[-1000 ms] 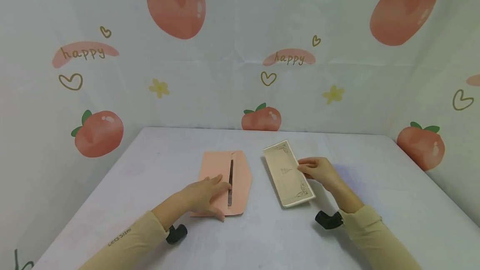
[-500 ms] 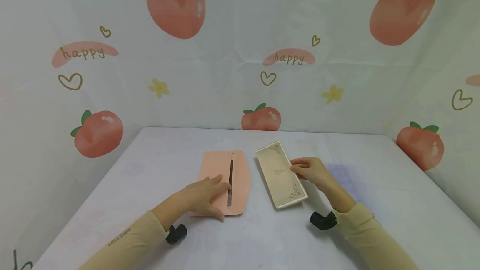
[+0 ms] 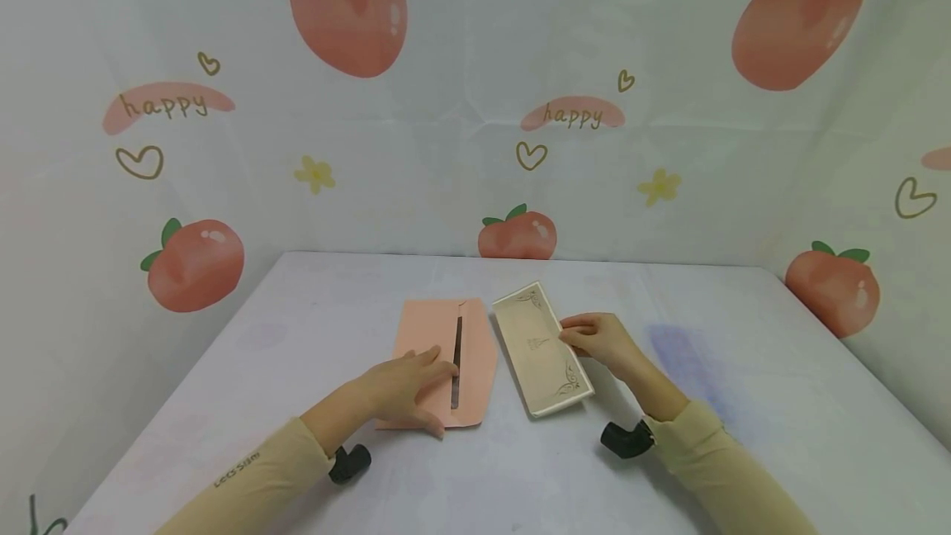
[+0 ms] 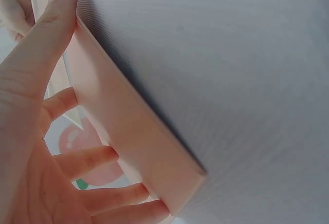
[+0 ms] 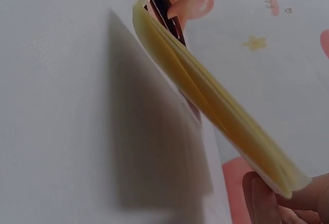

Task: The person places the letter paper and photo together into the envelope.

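My left hand rests on the pink envelope, which lies flat, dark slit showing; my right hand pinches the cream, scroll-cornered folder, tilted just beside it.

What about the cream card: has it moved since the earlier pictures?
Yes: in the head view, the cream card moved left, nearer the unmoved pink envelope.

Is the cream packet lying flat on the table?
No, in the right wrist view the right hand holds the cream packet at a slant, mostly clear of the table.
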`<state>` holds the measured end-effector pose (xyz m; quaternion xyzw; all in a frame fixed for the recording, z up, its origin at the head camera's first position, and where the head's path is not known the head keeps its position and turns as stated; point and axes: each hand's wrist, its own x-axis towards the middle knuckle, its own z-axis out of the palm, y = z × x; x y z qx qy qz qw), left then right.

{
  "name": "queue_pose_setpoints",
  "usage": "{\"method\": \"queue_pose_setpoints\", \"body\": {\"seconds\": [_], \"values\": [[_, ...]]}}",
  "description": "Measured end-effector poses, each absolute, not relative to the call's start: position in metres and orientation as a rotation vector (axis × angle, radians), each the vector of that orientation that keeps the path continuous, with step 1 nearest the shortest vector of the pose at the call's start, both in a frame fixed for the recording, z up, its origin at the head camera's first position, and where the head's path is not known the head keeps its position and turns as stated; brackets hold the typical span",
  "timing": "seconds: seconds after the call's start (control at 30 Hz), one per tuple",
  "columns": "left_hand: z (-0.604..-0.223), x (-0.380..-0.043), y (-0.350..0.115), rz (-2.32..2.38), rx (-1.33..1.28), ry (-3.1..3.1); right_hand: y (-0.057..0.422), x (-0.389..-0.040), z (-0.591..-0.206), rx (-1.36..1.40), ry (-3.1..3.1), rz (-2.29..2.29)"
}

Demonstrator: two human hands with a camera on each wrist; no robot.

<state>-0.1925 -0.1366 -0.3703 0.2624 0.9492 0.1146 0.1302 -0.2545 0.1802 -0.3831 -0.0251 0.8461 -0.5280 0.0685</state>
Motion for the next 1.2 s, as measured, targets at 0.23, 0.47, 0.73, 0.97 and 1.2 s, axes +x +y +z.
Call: {"method": "queue_pose_setpoints", "body": {"seconds": [0.23, 0.47, 0.73, 0.97, 1.2], "values": [[-0.370, -0.192, -0.136, 0.332, 0.756, 2.756, 0.173, -0.255, -0.386, -0.073, 2.521, -1.617], [-0.371, -0.193, -0.136, 0.325, 0.773, 2.761, 0.166, -0.256, -0.389, -0.075, 2.511, -1.616], [-0.370, -0.193, -0.136, 0.327, 0.769, 2.763, 0.159, -0.258, -0.390, -0.063, 2.511, -1.615], [-0.372, -0.194, -0.135, 0.306, 0.761, 2.765, 0.154, -0.256, -0.390, -0.066, 2.488, -1.619], [-0.372, -0.194, -0.135, 0.287, 0.765, 2.769, 0.150, -0.257, -0.390, -0.087, 2.482, -1.624]]}}
